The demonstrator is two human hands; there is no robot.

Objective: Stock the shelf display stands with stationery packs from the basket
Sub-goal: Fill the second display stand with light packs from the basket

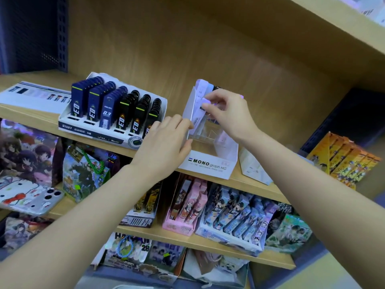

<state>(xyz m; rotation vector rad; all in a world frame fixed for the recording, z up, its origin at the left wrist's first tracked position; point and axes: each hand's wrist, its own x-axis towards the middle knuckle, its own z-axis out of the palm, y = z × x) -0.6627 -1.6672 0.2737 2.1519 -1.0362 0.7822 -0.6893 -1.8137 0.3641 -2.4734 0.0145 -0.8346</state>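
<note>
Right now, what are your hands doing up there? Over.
Left grip rests against the MONO stand. Right grip pinches a pale pack at the stand's top. No obstruction seen.

The white cardboard display stand (208,165) reads "MONO graph MG"; the white-and-navy tray (91,130) to its left reads "ST357" and "HB"; a blue case (107,113) shows "03".

shelf (37,115) – matt wood grain | display stand (210,161) – white card, clear plastic insert | lead cases (125,109) – glossy plastic

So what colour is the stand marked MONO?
The stand is white with black lettering, seen plainly in the head view.
</note>
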